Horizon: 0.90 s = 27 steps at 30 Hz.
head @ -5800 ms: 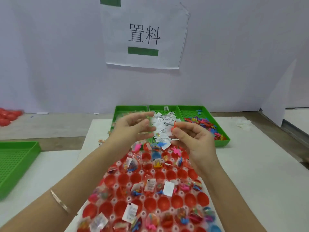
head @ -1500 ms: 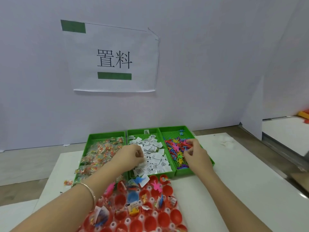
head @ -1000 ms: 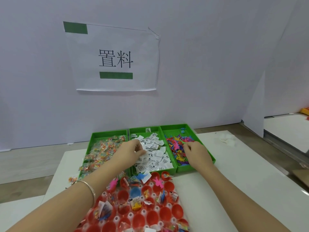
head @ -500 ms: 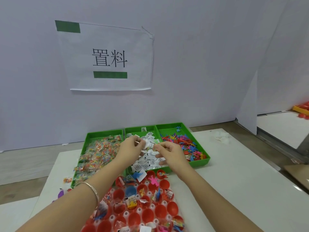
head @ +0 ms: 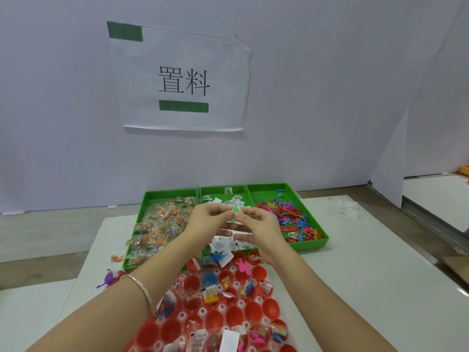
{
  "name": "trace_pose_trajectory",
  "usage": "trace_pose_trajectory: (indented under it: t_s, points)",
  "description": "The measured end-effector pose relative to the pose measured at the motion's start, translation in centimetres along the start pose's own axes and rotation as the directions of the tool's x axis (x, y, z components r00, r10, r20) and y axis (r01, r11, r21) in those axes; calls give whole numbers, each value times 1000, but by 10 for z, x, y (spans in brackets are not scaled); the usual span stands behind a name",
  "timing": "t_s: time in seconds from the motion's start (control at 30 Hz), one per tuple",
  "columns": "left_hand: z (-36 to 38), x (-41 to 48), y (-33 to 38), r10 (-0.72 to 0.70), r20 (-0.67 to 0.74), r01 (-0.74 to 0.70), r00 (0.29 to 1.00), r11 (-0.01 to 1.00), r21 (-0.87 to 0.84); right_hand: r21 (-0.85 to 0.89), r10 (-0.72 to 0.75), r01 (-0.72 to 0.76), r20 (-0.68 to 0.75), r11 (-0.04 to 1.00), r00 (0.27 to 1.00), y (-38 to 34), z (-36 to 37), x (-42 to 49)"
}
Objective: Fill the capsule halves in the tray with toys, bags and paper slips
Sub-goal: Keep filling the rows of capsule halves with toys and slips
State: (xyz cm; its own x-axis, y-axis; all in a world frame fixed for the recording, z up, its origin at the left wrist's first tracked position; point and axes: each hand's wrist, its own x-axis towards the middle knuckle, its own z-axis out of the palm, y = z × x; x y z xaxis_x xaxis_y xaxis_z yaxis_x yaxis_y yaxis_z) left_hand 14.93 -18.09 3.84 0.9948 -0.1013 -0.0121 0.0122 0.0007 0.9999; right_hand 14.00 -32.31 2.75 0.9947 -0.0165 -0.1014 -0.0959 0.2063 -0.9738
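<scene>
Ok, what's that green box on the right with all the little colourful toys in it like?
The green box is a shallow, rectangular, plastic-looking bin with low walls and a floor of tiny holes. It lies flat on the white table, rightmost of three, its left wall against the middle bin. Small toy figures in red, blue, pink, orange and green are heaped in it, thickest toward the near end; the far end shows bare floor.

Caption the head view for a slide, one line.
Left hand and right hand pinch a small green toy over the paper-slip bin, red capsule tray partly filled.
</scene>
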Motion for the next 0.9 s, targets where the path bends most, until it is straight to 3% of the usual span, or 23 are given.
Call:
trace_pose_trajectory:
  t_s: [0.13,0.3,0.43,0.5,0.6,0.7,0.8,0.9]
  points:
    - [-9,-18,12,34,-25,-32,999,995,98,-143,-78,76,-6,987,997,-11,11,-11]
    - [-36,-59,28,86,15,-87,996,968,234,-244,-197,212,84,946,977,-23,28,-48]
    - [-81,-116,33,165,-136,-163,977,986,22,-272,-257,305,198,913,946,-24,36,-108]
    - [-105,-151,27,156,-254,-174,955,984,-49,-279,-235,326,316,903,919,-17,38,-145]
    - [-129,-203,12,140,-373,-139,917,990,28,-355,-156,356,483,865,862,-4,42,-196]
    - [-129,-254,-2,177,-380,-141,908,983,121,-446,-109,424,577,789,809,12,47,-230]
    - [-115,-298,-7,287,-390,-237,875,956,172,-488,-89,511,656,708,750,23,59,-250]
    - [-107,-327,-13,380,-323,-271,867,903,334,-529,-65,584,704,616,707,31,74,-257]
